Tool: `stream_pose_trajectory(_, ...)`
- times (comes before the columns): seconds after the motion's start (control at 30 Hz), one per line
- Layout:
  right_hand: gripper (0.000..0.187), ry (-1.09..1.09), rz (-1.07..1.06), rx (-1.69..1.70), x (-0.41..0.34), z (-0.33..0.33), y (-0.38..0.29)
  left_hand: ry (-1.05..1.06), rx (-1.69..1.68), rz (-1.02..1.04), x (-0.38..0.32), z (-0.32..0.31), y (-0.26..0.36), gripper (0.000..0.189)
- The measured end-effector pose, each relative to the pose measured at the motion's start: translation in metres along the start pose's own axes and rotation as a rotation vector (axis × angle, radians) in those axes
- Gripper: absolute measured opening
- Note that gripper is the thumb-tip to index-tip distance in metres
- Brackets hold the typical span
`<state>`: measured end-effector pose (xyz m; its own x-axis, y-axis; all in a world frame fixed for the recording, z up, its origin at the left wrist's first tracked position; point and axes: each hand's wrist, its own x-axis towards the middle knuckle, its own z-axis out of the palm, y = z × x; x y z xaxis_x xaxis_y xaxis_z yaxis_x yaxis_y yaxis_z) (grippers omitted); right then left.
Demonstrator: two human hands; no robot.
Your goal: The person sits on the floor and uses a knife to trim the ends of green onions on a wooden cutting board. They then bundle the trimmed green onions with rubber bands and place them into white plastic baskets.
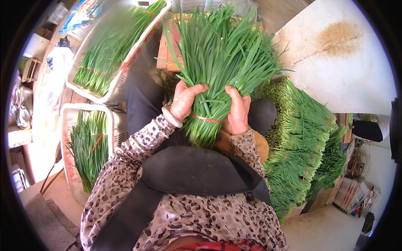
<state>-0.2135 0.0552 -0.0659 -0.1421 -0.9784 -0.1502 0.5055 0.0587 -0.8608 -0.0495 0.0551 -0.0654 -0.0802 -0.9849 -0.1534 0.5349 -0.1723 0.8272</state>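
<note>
Between my two hands is a thick bunch of garlic chives point(216, 62), its leaves fanned out away from me and its cut stems toward my lap. A red band point(207, 118) circles the stems just below my grip. My left hand point(185, 98) holds the bunch's left side, thumb laid over the leaves. On the opposite side my right hand point(237, 109) grips it, thumb also on top. A pale bangle point(172, 117) sits on my left wrist. The fingers behind the bunch are hidden.
At left, a large plastic crate point(111, 91) and a smaller one point(110, 131) hold banded chives. Stacked banded bunches point(301, 125) lie at right, beside a stained white panel point(333, 62). A wooden surface point(166, 53) is partly behind the leaves.
</note>
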Motion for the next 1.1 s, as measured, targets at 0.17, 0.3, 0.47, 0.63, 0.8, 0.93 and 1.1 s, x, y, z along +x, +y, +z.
stream_pose_trajectory(0.17, 0.05, -0.048, -0.094, -0.199, 0.005, 0.007, -0.02, 0.05, -0.022, 0.031, -0.004, 0.008, 0.005, 0.037)
stream_pose_trajectory(0.3, 0.058, 0.261, -0.4, -0.374, 0.02, -0.001, -0.063, 0.058, -0.006, 0.099, -0.003, 0.016, 0.004, 0.042)
stream_pose_trajectory(0.47, 0.031, -0.18, -0.828, -0.76, 0.022, 0.051, -0.089, 0.029, 0.01, 0.078, -0.003, 0.025, -0.001, 0.041)
stream_pose_trajectory(0.63, 0.016, -0.256, -0.897, -1.183, 0.017, 0.037, -0.058, 0.017, 0.076, 0.044, -0.003, 0.024, 0.003, 0.038)
stream_pose_trajectory(0.8, 0.011, -0.184, -0.881, -1.3, 0.013, 0.025, -0.054, 0.028, -0.029, 0.02, -0.005, 0.024, -0.002, 0.034)
stream_pose_trajectory(0.93, 0.012, -0.153, -0.811, -1.328, 0.009, 0.025, -0.054, -0.029, -0.052, -0.024, -0.003, 0.015, -0.005, 0.032)
stream_pose_trajectory(1.1, 0.011, -0.122, -0.843, -1.48, 0.003, 0.028, -0.052, -0.044, 0.075, 0.004, -0.004, 0.03, 0.0, 0.031)
